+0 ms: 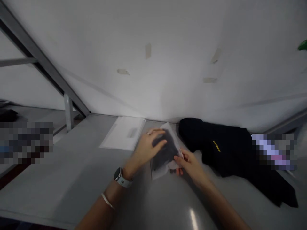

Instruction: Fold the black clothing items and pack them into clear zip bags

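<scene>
Two bare hands meet at a translucent bag (pixel 160 169) with dark contents (pixel 164 151), which lies near the middle of a grey tabletop (pixel 79 169). The left hand (pixel 146 147) is partly open, its fingers bent across the upper left part of the bag and its thumb extended over the dark contents, with a moderate gap between thumb and fingers; whether the thumb tip presses the film cannot be told. A ring, a watch (pixel 118 174) and a bangle (pixel 107 201) mark this arm. The right hand (pixel 190 164) is narrowly closed on the bag's right edge, thumb above and other fingers beside and beneath. The bag's lower left corner projects towards the wearer, beyond both hands. To its left, near the wall (pixel 177 64), lies a flat stack of white bags (pixel 124 132), separated from it by a strip of tabletop. To its right lies a dark garment (pixel 225 143) with yellow lettering, near the bag's upper right edge. Tabletop surface extends leftwards and towards the wearer.
</scene>
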`<state>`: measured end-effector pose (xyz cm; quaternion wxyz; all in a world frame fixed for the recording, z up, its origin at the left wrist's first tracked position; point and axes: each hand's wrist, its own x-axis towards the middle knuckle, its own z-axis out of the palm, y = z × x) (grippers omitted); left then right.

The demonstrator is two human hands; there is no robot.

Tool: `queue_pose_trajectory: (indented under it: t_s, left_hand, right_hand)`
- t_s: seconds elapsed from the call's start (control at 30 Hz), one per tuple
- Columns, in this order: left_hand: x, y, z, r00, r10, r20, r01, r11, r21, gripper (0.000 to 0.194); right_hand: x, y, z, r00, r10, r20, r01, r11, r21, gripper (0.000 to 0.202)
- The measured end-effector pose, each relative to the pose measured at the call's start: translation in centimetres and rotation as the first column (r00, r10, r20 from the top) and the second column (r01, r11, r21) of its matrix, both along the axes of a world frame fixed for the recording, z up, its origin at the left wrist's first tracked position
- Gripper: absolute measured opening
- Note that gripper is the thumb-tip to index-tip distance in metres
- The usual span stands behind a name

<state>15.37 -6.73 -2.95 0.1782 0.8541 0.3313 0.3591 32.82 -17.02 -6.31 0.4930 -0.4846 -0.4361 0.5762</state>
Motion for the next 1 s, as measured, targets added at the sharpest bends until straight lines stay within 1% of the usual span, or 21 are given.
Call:
queue_pose_trajectory:
  t_s: [0.03,0.07,0.1,0.13,0.17,0.2,0.27,0.33,0.4,0.5,0.57,0.6,0.63,0.67,0.73,0.8,0.83,0.87,0.9,0.93,1.0]
  left_hand:
    - [0.4,-0.9,-0.1,0.991,-0.106,-0.087,0.104,0.994,-0.017,0.039]
    - [0.9,-1.8,-0.3,0.965,-0.188,-0.181,0.186,0.982,-0.032,0.052]
    - [1.5,-2.8,-0.7,0.938,-0.228,-0.261,0.228,0.973,-0.028,0.065]
    - [2.0,-3.7,-1.1,0.916,-0.228,-0.331,0.236,0.972,-0.015,0.074]
    - [2.4,-4.4,-1.5,0.908,-0.186,-0.376,0.204,0.979,0.008,0.076]
    - [2.8,-4.9,-1.9,0.908,-0.125,-0.399,0.152,0.988,0.035,0.073]
    - [3.0,-5.0,-2.3,0.922,-0.033,-0.386,0.063,0.996,0.066,0.072]
    - [2.3,-4.0,-2.2,0.953,-0.015,-0.304,0.038,0.997,0.068,0.071]
    - [1.0,-2.3,-1.4,0.984,0.002,-0.177,0.010,0.998,0.068,0.059]
    - [-2.1,0.5,0.5,0.992,0.129,0.005,-0.129,0.986,0.107,0.040]
    - [-4.6,2.2,1.6,0.965,0.234,0.115,-0.252,0.953,0.167,0.041]
    - [-5.9,2.9,2.0,0.938,0.298,0.176,-0.330,0.924,0.196,0.044]
    - [-7.3,3.5,2.1,0.898,0.371,0.237,-0.420,0.882,0.213,0.047]
    - [-8.5,4.1,2.1,0.857,0.439,0.269,-0.498,0.840,0.216,0.050]
    - [-10.9,5.3,1.4,0.786,0.545,0.294,-0.609,0.764,0.213,0.054]
    - [-12.9,6.3,0.1,0.702,0.659,0.269,-0.709,0.683,0.175,0.049]
    - [-13.8,6.8,-0.6,0.657,0.714,0.242,-0.751,0.649,0.125,0.048]
    - [-14.6,7.2,-1.2,0.636,0.745,0.202,-0.767,0.639,0.059,0.048]
    - [-15.4,7.5,-1.7,0.639,0.752,0.162,-0.761,0.648,-0.004,0.047]
    - [-16.2,7.7,-2.1,0.654,0.745,0.133,-0.745,0.664,-0.057,0.046]
    - [-17.8,8.0,-2.3,0.725,0.687,0.056,-0.676,0.724,-0.135,0.043]
  right_hand:
    - [0.2,0.1,0.0,0.996,-0.079,-0.029,0.080,0.997,0.010,0.028]
    - [0.4,0.2,0.0,0.988,-0.146,-0.058,0.147,0.989,0.013,0.028]
    - [0.6,0.2,0.1,0.976,-0.198,-0.085,0.200,0.980,0.011,0.029]
    - [0.6,0.2,0.2,0.966,-0.234,-0.107,0.236,0.972,0.007,0.029]
    - [0.7,0.2,0.3,0.960,-0.253,-0.120,0.255,0.967,0.006,0.030]
    - [0.6,0.2,0.4,0.959,-0.254,-0.126,0.258,0.966,0.011,0.031]
    - [0.5,0.0,0.5,0.966,-0.227,-0.121,0.232,0.972,0.027,0.035]
    - [0.2,-0.1,0.6,0.981,-0.174,-0.087,0.177,0.984,0.033,0.039]
    - [0.0,-0.2,0.6,0.992,-0.123,-0.021,0.124,0.992,0.035,0.041]
    - [0.0,-0.2,0.5,0.993,-0.094,0.076,0.092,0.996,0.019,0.040]
    - [0.1,-0.2,0.3,0.990,-0.104,0.099,0.107,0.994,-0.027,0.040]
    - [0.2,-0.2,0.3,0.989,-0.111,0.100,0.116,0.992,-0.050,0.041]
    - [0.2,-0.1,0.2,0.988,-0.118,0.098,0.125,0.990,-0.065,0.041]
    - [0.3,-0.1,0.1,0.987,-0.127,0.096,0.134,0.988,-0.072,0.042]
    - [0.4,-0.1,0.1,0.985,-0.142,0.097,0.149,0.986,-0.072,0.042]
    - [0.6,-0.1,0.1,0.981,-0.157,0.111,0.163,0.985,-0.054,0.042]
    - [0.7,0.0,0.2,0.979,-0.165,0.122,0.171,0.984,-0.042,0.041]
    - [0.8,0.0,0.3,0.976,-0.172,0.135,0.177,0.984,-0.028,0.041]
    - [0.9,0.0,0.4,0.973,-0.179,0.148,0.183,0.983,-0.012,0.041]
    - [1.0,0.1,0.5,0.969,-0.186,0.162,0.187,0.982,0.006,0.040]
    - [1.4,0.2,0.9,0.961,-0.199,0.193,0.194,0.980,0.045,0.039]
